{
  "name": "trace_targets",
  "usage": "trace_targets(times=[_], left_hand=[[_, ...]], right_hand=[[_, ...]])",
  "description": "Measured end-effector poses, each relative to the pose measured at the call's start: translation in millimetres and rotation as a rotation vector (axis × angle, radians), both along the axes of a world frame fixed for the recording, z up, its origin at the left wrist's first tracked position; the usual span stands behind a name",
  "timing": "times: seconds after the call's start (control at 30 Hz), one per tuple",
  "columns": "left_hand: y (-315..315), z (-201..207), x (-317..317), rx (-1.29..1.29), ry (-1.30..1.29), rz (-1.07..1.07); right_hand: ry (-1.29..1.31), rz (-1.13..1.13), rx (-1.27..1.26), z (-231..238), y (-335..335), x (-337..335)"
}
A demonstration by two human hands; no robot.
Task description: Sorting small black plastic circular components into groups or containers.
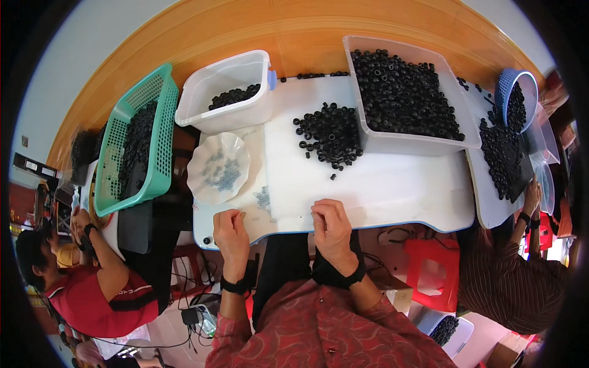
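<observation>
Both my hands are above the front edge of the white tabletop [392,190]. My left hand [230,236] is closed, thumb against the curled fingers, near a small heap of tiny bluish clear pieces [262,199]. Beyond it a pale scalloped dish [199,156] holds more of these pieces. My right hand [334,232] is also closed, its fingers bent inward toward the left. Whatever either hand holds is too small or hidden to make out. Farther off lies a loose pile of small black ring-shaped parts [331,135], against a large clear bin [417,144] filled with the same parts.
A white tub [215,122] with some black parts stands at the far left, beside a green basket [162,159]. On the right, a blue basket [508,92] tips over more black parts. Co-workers sit on both sides. A red stool [432,270] stands below the table.
</observation>
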State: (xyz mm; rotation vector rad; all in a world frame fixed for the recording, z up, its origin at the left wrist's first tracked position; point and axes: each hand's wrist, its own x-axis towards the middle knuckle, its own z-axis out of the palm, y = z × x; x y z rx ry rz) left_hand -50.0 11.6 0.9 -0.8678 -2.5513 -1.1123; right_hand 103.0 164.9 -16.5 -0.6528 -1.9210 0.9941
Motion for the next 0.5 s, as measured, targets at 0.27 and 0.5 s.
trace_targets(times=[0.27,0.5], left_hand=[[42.5,22.6,56.0,0.417,-1.043,-0.305],[78.9,15.8,71.4,0.382,-1.069,-0.478]], right_hand=[[0.068,0.165,-0.148,9.3,4.9,11.6],[0.171,0.293,-0.304,9.0,17.4,27.9]])
